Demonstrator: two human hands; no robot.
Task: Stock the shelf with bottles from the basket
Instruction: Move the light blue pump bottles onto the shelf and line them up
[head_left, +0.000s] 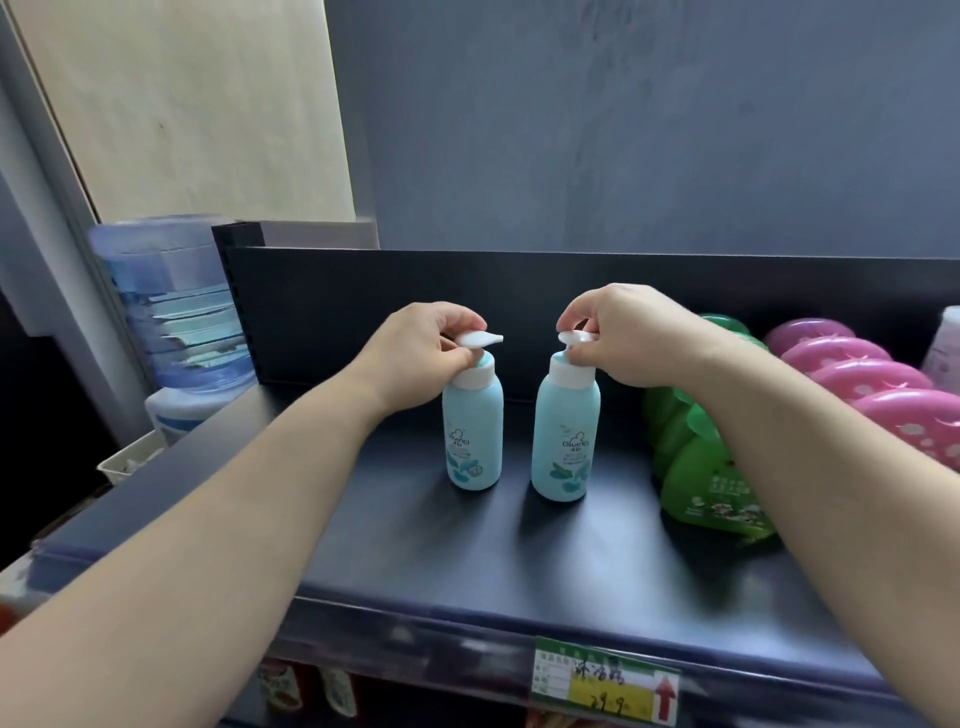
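The left hand is pinching the white pump head of the left pale-blue pump bottle between thumb and curled fingers, while the right hand is pinching the pump of the right pale-blue pump bottle likewise. Both bottles are standing upright, near each other but apart, on the dark shelf (its front edge is carrying a green-and-yellow price tag). Green bottles are sitting just beside the right one, with pink bottles lying beyond.

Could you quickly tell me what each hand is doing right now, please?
The left hand pinches the left blue bottle by its pump.
The right hand pinches the right blue bottle by its pump.
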